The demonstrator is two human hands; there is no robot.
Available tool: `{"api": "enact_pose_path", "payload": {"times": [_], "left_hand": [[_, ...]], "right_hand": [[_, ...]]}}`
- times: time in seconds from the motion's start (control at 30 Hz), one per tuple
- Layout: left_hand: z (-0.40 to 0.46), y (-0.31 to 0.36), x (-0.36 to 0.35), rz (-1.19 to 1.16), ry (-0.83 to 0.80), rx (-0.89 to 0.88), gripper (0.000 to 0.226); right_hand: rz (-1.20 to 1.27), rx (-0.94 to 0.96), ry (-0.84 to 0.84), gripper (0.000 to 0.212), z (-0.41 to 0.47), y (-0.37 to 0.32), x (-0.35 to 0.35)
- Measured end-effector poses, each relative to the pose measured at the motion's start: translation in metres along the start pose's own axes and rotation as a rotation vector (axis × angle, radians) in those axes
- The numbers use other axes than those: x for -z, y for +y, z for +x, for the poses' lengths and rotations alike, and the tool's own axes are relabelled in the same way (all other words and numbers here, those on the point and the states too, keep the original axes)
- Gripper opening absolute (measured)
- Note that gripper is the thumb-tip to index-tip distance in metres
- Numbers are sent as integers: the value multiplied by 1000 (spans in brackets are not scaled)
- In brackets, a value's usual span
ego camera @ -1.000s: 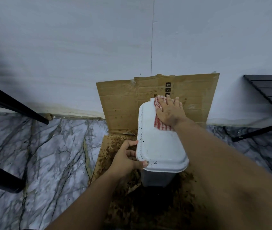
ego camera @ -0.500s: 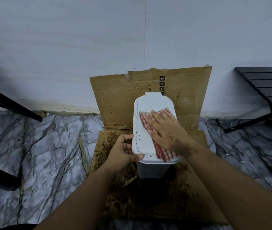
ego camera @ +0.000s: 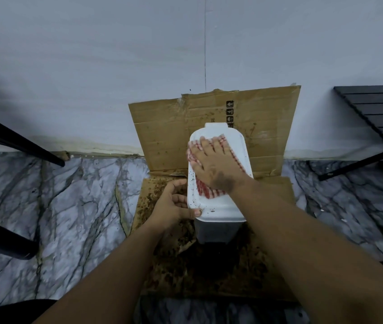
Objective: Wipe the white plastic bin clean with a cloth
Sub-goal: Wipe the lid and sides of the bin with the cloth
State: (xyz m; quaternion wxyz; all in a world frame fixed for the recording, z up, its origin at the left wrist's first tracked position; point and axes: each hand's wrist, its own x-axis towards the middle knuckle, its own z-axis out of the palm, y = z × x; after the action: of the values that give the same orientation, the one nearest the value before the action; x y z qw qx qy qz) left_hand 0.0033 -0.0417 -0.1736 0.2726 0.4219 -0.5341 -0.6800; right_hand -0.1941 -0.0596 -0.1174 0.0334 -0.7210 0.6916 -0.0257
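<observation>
A white plastic bin (ego camera: 221, 209) stands on soiled cardboard, its closed lid speckled with dark dirt along the left side. A red-and-white checked cloth (ego camera: 205, 191) lies flat on the lid. My right hand (ego camera: 211, 164) presses on the cloth with fingers spread and straight, covering most of it. My left hand (ego camera: 174, 206) grips the lid's near-left edge, thumb on top and fingers curled under the rim. The bin's dark lower body shows below the lid.
Brown cardboard (ego camera: 162, 136) leans against the white wall and another stained sheet (ego camera: 209, 272) covers the marble floor (ego camera: 69, 206). A dark slatted table (ego camera: 377, 113) stands at the right. Black furniture legs (ego camera: 10, 141) cross the left side.
My right hand slid the cloth from the lid's far end toward me, then back up to the middle and far part. The left hand kept its hold on the lid edge.
</observation>
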Motion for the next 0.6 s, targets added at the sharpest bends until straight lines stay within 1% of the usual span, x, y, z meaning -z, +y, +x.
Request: {"api": "enact_pose_path", "payload": {"times": [0.1,0.17,0.33,0.47,0.53,0.6], "left_hand": [[3,1,1,21,-70,5,99],[5,1,1,38,-114,15,101],[5,0,1,10,-119,44,109],[5,-1,1,-38,-125,45,112],[5,-1,2,-54,-130,46,111],[5,-2,4,-54,-144,37,110]], "right_hand": [[-19,81,10,66,-31,-1,-6],[-8,73,2,66,-43,11,-5],[62,-88,-70,66,-28,47,7],[26,-189,-73,67,9,42,10],[0,-154,-55,66,17,24,11],[-3,-63,-39,64,14,4,8]]}}
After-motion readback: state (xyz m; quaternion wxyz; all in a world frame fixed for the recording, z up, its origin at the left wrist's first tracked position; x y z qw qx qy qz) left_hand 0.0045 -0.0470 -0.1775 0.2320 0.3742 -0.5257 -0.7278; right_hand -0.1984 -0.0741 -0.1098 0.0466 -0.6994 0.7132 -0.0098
